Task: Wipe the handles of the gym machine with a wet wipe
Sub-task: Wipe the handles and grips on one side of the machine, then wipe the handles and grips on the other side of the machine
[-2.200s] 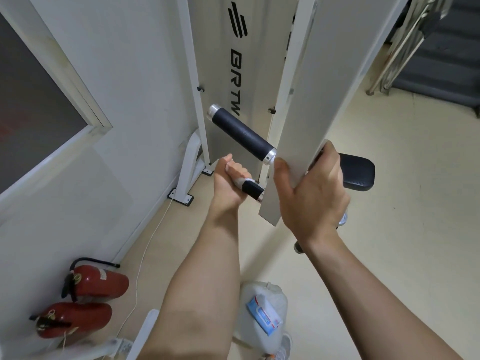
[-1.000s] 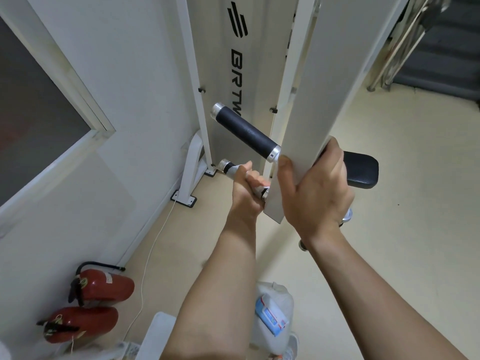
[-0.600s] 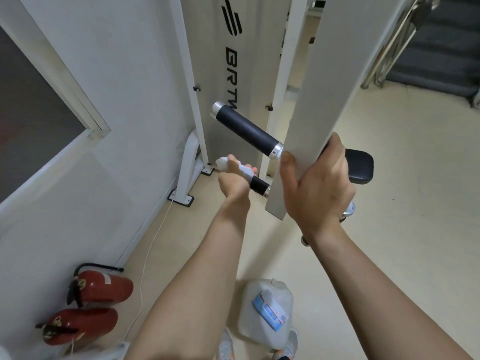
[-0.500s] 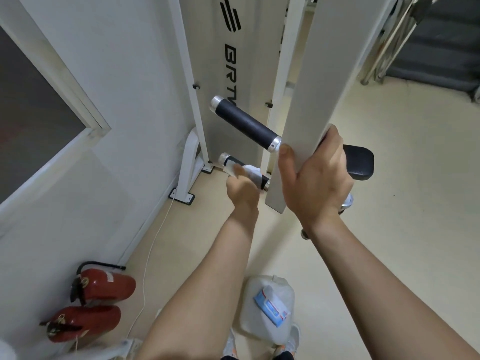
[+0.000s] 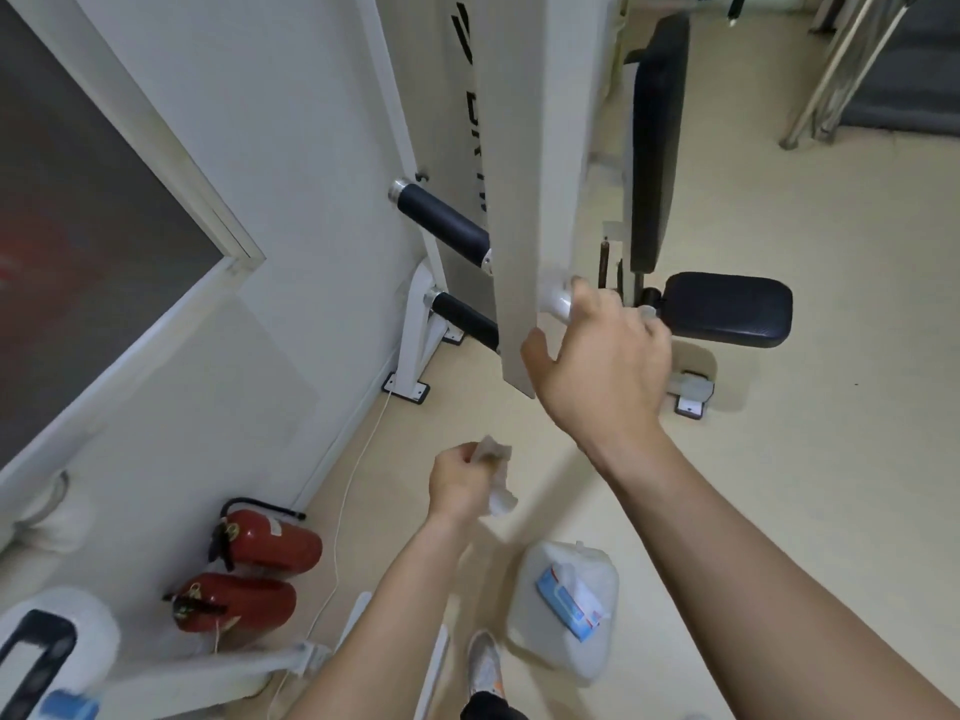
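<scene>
A crumpled wet wipe (image 5: 496, 478) is pinched in the closed left hand (image 5: 460, 485), which is held low above the floor, well apart from the machine. The right hand (image 5: 605, 374) is half open, with its fingers curled loosely at a white bar end beside the white beam (image 5: 530, 200); a firm hold cannot be told. Two black handles (image 5: 449, 226) are seen left of the beam. A plastic jug (image 5: 563, 608) stands on the floor below.
</scene>
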The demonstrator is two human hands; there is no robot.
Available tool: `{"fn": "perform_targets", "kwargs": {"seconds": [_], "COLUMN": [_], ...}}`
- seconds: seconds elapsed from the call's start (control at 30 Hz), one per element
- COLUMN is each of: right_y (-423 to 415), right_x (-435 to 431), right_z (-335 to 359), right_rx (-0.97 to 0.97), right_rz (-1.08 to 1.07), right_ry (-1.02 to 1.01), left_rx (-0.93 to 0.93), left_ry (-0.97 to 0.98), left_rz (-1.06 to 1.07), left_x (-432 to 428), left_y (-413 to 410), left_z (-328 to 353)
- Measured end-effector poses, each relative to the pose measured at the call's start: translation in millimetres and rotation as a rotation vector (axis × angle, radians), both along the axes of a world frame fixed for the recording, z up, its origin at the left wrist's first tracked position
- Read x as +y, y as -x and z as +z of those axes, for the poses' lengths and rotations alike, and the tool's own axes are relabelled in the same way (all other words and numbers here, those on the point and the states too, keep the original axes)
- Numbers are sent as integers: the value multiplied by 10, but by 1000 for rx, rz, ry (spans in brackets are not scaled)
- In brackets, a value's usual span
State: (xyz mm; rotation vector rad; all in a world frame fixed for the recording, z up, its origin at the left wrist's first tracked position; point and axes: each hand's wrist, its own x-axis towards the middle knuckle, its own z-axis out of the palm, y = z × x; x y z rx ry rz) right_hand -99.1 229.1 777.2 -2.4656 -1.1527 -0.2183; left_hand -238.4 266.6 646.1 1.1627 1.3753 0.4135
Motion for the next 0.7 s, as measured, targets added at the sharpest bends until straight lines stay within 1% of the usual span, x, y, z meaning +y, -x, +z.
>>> {"fn": "perform_targets", "kwargs": {"seconds": [0.03, 0.13, 0.2, 0.27, 0.33, 0.4, 0.47, 0.6, 0.7], "right_y": [-38, -330, -703, -1166, -1650, -2075, -2450, -3119, -3570], "right_x": [-128, -594, -959, -1324, -1666, -1950, -2123, -2176, -2046], "right_z": [-60, -230, -410, -614, -766, -827, -841, -741, -675], "right_rx": [34, 158, 225, 343, 537, 753, 927, 1111, 1121], "right_rz": [46, 124, 161, 212, 264, 297, 316, 340, 325], "right_ry": [9, -77, -18, 132, 287, 339, 290, 146, 24], "left_rx": [24, 150, 192, 122, 39, -12, -54, -112, -162], "left_ry": [-2, -72, -114, -98, -46, -11, 2, -59, -41], "left_rz": [-41, -199, -254, -268, -247, -208, -187, -204, -204], "left_x": [-121, -566, -892, -1181, -1371, -1492, -1547, -1527, -1395], "left_y": [-66, -477, -858, -1264, -1688, -2100, -2480, -3121, -3506], "left_z": [12, 37, 69, 131, 215, 305, 432, 664, 706]}}
